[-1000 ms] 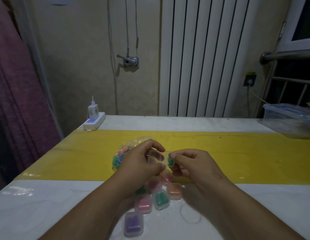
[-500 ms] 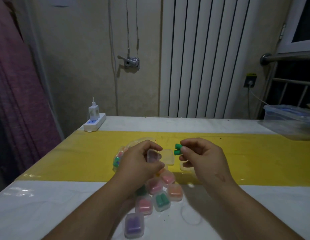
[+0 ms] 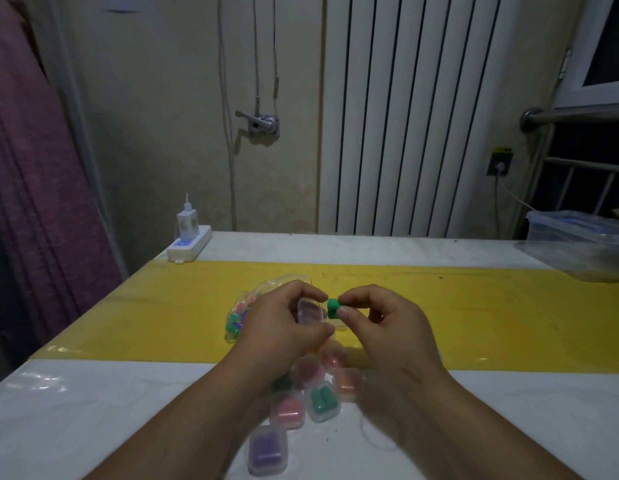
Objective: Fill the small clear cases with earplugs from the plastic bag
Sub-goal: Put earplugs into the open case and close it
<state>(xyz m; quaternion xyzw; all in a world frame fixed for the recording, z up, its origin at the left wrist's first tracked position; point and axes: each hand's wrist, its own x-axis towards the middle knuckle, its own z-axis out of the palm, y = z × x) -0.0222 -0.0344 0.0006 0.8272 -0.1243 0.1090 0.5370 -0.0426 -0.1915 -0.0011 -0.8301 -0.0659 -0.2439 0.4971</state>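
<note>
My left hand (image 3: 284,330) grips a small clear case (image 3: 311,311) with its lid open, held above the yellow strip. My right hand (image 3: 377,323) pinches green earplugs (image 3: 333,308) right at the case's opening. Behind my left hand lies the clear plastic bag (image 3: 245,310) with several coloured earplugs inside, partly hidden. Below my hands sit several shut filled cases: a purple one (image 3: 267,449), a green one (image 3: 322,402), a pink one (image 3: 287,410) and an orange one (image 3: 348,382).
The white table (image 3: 93,417) carries a yellow strip (image 3: 491,306) across its middle. A white power strip (image 3: 189,245) with a charger sits at the far left corner. A clear storage box (image 3: 578,244) stands at the far right.
My right hand lifted the green earplugs away from the case, then brought them back to the open case. My left hand kept holding the case, raising it slightly.
</note>
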